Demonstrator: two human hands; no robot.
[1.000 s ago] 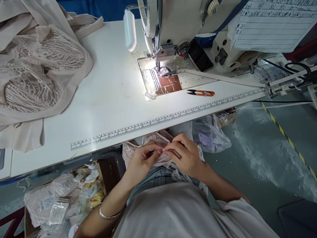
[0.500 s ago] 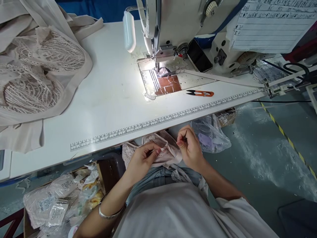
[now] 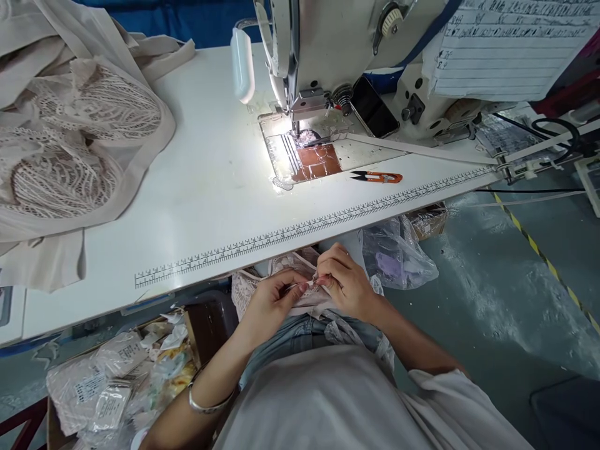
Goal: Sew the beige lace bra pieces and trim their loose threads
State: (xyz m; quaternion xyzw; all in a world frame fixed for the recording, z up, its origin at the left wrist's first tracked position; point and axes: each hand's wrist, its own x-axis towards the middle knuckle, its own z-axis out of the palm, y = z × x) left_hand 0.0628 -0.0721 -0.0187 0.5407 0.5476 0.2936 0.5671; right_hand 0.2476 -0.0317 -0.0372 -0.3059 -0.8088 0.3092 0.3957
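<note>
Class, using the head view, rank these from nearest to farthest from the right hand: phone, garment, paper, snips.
1. Garment: touching the right hand, in front of the table.
2. Snips: on the table.
3. Phone: farther back, past the snips.
4. Paper: top right.

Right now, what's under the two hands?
A pink lace garment, pinched by the left hand and right hand, shows beneath them; denim-clad legs show past its near edge. The part the hands cover can't be seen, nor whatever lies directly under the garment.
</note>
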